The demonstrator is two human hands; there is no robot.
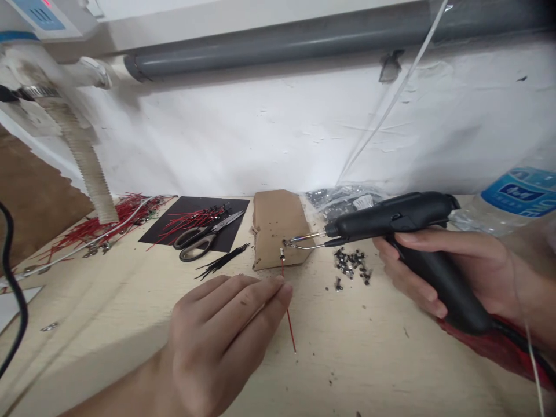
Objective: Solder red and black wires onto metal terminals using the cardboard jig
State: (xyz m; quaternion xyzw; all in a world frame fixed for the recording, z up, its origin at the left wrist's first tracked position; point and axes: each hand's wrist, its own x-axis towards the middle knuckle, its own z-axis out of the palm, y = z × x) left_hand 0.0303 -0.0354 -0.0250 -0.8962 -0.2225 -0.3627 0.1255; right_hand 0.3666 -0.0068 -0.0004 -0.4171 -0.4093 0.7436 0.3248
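Observation:
Between thumb and forefinger, my left hand [230, 330] pinches a thin red wire [291, 330]. The wire's far end meets a small metal-and-black part [282, 253] at the near edge of a brown cardboard piece [278, 223]. My right hand [460, 272] is wrapped round the black handle of a soldering gun [391, 220]. The gun's metal tip and the thin feed tube under it point left, close above the cardboard and just beyond the small part. Whether the tip touches anything is too small to tell.
Scissors [204, 237] and red wires lie on a black sheet [156, 229], near black strands [223, 260]. A heap of red wires [91, 231] sits further left. Small black parts [351, 263], a clear plastic bag [339, 200] and a water bottle [516, 194] are on the right.

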